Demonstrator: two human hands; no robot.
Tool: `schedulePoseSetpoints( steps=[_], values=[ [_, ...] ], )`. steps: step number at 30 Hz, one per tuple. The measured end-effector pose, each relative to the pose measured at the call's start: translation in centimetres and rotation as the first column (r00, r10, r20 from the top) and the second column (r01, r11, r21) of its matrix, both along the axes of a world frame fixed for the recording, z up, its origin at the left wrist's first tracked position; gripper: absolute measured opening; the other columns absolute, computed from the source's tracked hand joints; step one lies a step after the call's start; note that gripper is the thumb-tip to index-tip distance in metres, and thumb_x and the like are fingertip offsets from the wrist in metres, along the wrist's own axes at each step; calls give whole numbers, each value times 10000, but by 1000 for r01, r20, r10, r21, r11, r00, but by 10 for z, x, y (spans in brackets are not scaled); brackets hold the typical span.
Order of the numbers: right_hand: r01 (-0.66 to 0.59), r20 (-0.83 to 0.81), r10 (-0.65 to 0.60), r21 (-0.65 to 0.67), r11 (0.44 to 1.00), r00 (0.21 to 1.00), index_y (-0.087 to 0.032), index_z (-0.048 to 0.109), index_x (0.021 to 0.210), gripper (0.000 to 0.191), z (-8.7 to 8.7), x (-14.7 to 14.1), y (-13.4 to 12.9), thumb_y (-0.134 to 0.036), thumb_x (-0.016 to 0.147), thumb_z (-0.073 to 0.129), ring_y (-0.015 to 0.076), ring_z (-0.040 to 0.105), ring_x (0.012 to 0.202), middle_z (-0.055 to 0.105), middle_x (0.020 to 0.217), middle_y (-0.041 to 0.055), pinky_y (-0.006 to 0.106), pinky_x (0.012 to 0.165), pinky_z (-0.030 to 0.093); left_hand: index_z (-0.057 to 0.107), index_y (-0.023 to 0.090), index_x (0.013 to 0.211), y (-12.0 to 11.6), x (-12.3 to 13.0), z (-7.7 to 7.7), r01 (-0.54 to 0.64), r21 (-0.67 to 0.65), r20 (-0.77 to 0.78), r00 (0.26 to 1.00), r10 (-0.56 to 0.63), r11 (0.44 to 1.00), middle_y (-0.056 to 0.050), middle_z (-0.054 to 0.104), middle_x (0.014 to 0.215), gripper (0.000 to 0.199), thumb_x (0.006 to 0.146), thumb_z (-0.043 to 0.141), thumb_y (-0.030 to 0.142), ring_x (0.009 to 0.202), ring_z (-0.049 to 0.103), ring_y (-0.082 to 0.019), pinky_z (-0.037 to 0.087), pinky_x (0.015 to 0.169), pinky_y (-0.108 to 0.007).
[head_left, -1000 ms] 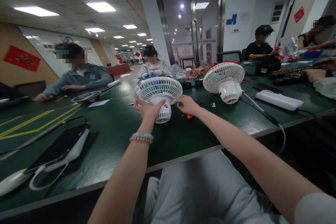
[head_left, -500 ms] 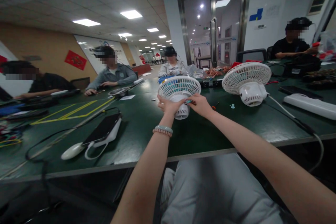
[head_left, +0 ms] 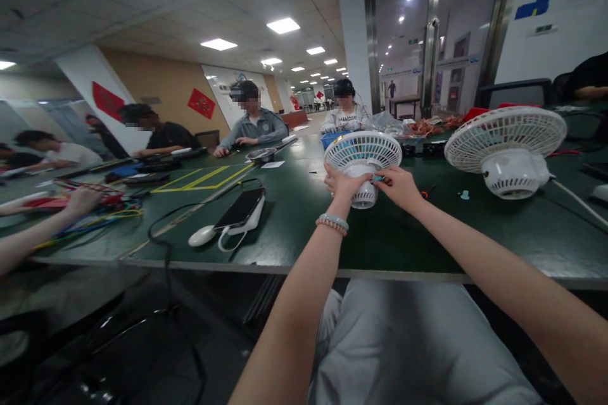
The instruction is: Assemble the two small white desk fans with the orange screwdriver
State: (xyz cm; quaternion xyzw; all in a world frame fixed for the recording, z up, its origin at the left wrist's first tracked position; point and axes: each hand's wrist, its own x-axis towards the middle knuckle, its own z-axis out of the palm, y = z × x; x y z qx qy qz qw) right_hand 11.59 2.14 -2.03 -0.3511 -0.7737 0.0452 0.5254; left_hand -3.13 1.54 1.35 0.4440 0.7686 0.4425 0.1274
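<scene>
A small white fan [head_left: 365, 197] stands tilted on the green table in front of me, its round grille facing away. My left hand [head_left: 346, 183] is closed around the back of the fan, thumb stretched across the motor housing. At the right side of that housing, my right hand [head_left: 399, 186] pinches a small teal piece [head_left: 378, 178], mostly covered by the fingertips. A similar pale teal plug [head_left: 464, 195] lies on the table to the right. Farther right sits a second white fan [head_left: 512, 172] with a white cable.
On the left, a black phone [head_left: 240, 209] rests on a white charger beside a white mouse-shaped object [head_left: 202, 236]. A black cable [head_left: 164, 228] runs past them. Another person's hand [head_left: 84, 201] is over coloured wires at far left. Several people sit around the tables.
My view has turned left, so the table and fans appear farther right. Both hands keep their places on the fan, the right one still pinching the teal piece.
</scene>
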Motion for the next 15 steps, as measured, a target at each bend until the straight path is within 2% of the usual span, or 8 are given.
schedulePoseSetpoints(
  steps=[15],
  values=[
    [13,-14,-13,-13,1000,1000,-160,650,941,234,4,-1,-5,-218,734,557,135,556,679,601,850,56,277,680,471,-74,286,1344,-4,5,5,-23,5,-34,999,23,1000,-155,155,1352,1261,412,730,557,1243,281,-372,317,973,-454]
  ],
)
